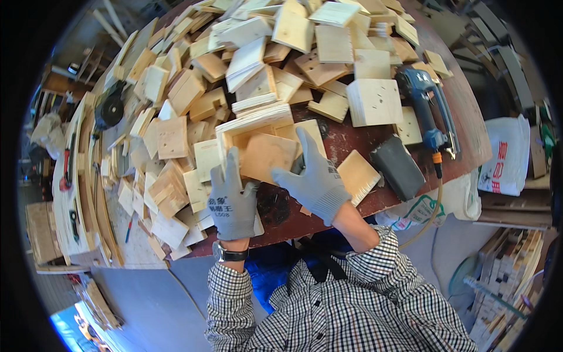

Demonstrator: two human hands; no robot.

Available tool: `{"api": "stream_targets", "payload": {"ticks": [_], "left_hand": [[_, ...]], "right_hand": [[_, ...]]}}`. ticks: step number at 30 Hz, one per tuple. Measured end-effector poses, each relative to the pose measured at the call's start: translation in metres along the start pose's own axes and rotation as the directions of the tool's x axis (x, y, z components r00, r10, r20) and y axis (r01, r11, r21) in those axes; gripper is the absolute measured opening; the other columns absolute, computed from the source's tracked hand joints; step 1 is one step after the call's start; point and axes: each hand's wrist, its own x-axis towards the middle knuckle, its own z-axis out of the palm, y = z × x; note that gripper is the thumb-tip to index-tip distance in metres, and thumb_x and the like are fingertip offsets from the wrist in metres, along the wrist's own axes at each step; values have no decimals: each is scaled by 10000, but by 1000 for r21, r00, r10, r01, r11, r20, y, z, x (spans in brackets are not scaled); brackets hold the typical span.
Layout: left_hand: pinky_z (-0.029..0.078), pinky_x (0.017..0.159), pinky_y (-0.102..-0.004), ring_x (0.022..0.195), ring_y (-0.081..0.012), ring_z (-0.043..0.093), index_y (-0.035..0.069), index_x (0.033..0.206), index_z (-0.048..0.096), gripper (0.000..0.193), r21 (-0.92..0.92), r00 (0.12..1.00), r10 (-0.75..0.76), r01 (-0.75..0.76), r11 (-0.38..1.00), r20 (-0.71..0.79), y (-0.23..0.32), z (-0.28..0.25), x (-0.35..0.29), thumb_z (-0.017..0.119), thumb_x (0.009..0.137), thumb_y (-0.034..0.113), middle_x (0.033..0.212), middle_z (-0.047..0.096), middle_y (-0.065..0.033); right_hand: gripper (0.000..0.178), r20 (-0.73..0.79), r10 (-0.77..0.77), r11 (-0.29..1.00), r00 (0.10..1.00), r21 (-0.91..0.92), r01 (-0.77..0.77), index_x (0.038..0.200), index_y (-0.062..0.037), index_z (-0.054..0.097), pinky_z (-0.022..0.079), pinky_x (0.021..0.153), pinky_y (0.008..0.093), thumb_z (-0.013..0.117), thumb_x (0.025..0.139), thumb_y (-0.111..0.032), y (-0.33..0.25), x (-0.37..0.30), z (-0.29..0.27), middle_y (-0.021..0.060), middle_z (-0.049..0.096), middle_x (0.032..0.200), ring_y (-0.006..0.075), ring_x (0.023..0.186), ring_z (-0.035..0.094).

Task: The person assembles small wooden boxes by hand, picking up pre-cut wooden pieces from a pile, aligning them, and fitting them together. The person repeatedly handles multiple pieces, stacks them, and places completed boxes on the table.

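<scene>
In front of me at the table's near edge, a small open wooden box [255, 121] rests between my hands. A flat tan wooden board [268, 157] sits in its opening, on the side toward me. My left hand [230, 202], in a grey glove, grips the box's left side with its fingers pointing away from me. Gloved as well, my right hand [314, 179] holds the right side, thumb on the board's near right corner and index finger along the box wall. The box's underside is hidden.
Heaped wooden pieces [252, 61] cover the far and left parts of the dark red table [463, 117]. A blue nail gun [423, 105] with a yellowish hose lies at the right. Beside it are a dark grey block [397, 167] and a loose board [358, 177]. A black tape measure [110, 108] lies left.
</scene>
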Motion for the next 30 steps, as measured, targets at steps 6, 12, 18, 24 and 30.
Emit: {"api": "stream_targets", "payload": {"ticks": [6, 12, 18, 24, 30], "left_hand": [[587, 767, -449, 928, -380, 690, 147, 1577, 479, 795, 31, 1000, 13, -13, 999, -12, -4, -4, -2, 799, 851, 205, 1158, 602, -179], [584, 749, -463, 907, -385, 689, 148, 1582, 465, 808, 11, 1000, 1, -1, 1000, -3, 1, -2, 0, 813, 881, 349, 1150, 594, -185], [585, 735, -470, 885, -391, 692, 171, 1558, 492, 788, -14, 1000, 14, -14, 1000, -11, -4, -3, -3, 804, 834, 201, 1149, 589, -188], [590, 745, -464, 889, -399, 695, 168, 1495, 571, 716, -12, 999, 33, -33, 999, -4, -7, -5, -3, 819, 824, 204, 1168, 590, -198], [586, 760, -463, 925, -409, 691, 133, 1465, 598, 627, 0, 997, 62, -62, 998, 44, -2, -10, 3, 798, 888, 276, 1158, 592, -205]], "right_hand": [[917, 78, -117, 983, 990, 154, 104, 1567, 28, 397, 572, 961, 379, 836, 847, -332, 3, 0, -4, 217, 668, 1350, 267, 1144, 704], [811, -183, -36, 966, 982, 246, 81, 1558, 82, 372, 562, 642, 302, 782, 948, -261, -6, -22, 26, 109, 728, 953, 127, 689, 668], [739, -80, -397, 864, 914, -368, 343, 1540, -6, 462, 579, 655, 393, 773, 961, -342, 21, -11, 30, 157, 738, 883, 290, 697, 714], [635, -88, -439, 784, 894, -524, 333, 1422, -110, 587, 567, 773, 463, 760, 924, -464, 17, 2, 23, 155, 679, 1078, 359, 923, 698], [650, -21, -494, 711, 869, -586, 390, 1323, -72, 631, 557, 792, 459, 721, 919, -574, 29, 19, 17, 131, 666, 1067, 350, 950, 680]]}}
